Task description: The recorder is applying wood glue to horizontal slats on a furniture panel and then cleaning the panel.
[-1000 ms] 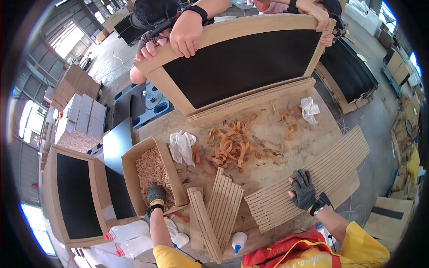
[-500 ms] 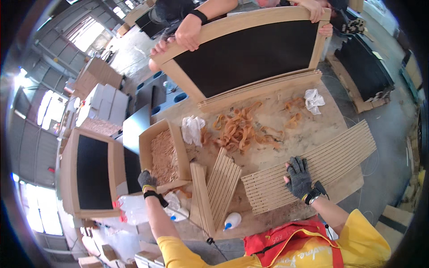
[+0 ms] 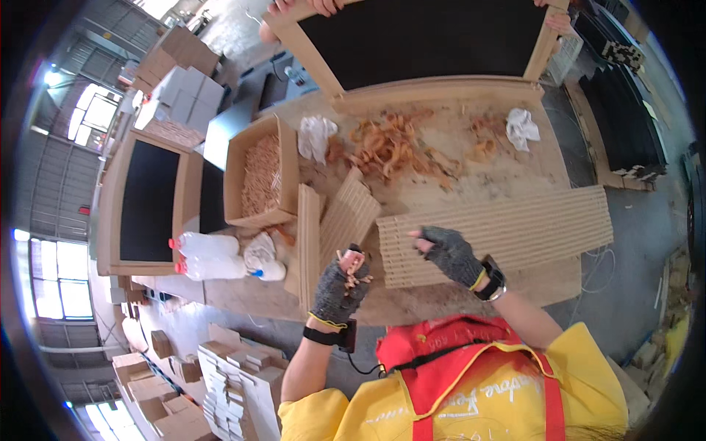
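Observation:
My left hand [image 3: 340,290], in a grey fingerless-tip glove, is closed around several small wooden dowels [image 3: 356,279] that stick out by the thumb. It is in front of a short stack of wooden slats [image 3: 346,217]. My right hand [image 3: 450,254], gloved alike, hovers over the left part of a long row of grooved wooden slats [image 3: 515,228], fingers stretched to the left and apart, with nothing seen in them. At the left stands a cardboard box [image 3: 290,173] filled with many small dowels [image 3: 259,173].
Across the workbench [image 3: 507,173], another person's hands [image 3: 323,6] hold a wooden frame with a black panel [image 3: 426,40]. Orange-brown strips [image 3: 397,147] and white crumpled cloths [image 3: 521,129] lie mid-bench. Clear plastic bottles [image 3: 213,257] and a white blue-capped bottle [image 3: 272,270] lie at left.
My left hand has left the box's near edge and come right and nearer, now with dowels in it. My right hand has lifted from the slats and moved left. The view has tilted down.

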`<state>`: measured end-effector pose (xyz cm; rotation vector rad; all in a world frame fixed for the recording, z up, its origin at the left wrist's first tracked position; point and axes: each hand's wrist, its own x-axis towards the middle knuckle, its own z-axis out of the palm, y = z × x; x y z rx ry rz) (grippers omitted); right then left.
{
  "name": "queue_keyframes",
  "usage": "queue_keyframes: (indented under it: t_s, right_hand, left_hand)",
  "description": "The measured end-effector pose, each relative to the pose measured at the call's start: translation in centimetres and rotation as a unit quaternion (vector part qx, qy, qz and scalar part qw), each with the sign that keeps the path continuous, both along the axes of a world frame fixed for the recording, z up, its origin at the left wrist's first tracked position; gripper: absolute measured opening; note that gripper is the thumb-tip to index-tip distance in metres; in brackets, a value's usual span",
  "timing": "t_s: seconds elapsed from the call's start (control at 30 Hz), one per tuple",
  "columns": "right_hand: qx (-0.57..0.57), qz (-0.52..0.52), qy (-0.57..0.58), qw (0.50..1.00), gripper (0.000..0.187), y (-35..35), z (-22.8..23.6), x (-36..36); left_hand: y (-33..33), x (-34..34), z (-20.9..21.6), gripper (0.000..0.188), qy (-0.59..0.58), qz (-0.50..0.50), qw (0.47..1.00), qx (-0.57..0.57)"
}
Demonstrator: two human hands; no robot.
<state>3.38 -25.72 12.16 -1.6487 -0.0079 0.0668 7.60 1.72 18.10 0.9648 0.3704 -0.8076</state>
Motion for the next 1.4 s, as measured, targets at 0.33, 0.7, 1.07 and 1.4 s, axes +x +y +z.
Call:
queue_keyframes:
  t_s: [0.33,0.7,1.07,1.4]
  right_hand:
    - [-0.173,0.154,-0.097,0.968,0.029,5.7,-3.4,-2.9]
    - [-0.196,0.177,-0.072,0.962,0.018,7.6,-2.8,-0.4]
    - [-0.360,-0.043,-0.133,0.922,0.016,5.9,-8.8,10.3]
    - [-0.465,0.006,-0.200,0.863,0.016,6.9,-8.4,10.6]
  left_hand:
    - [-1.7,-10.2,-13.8,0.022,0.190,0.061,0.937,-0.285]
    - [-1.0,-7.7,-11.5,0.024,0.085,0.046,0.988,-0.121]
    - [1.1,-6.8,-13.8,0.037,0.026,-0.025,0.998,-0.048]
    - [0.5,-6.1,-14.3,0.035,0.025,-0.023,0.996,-0.087]
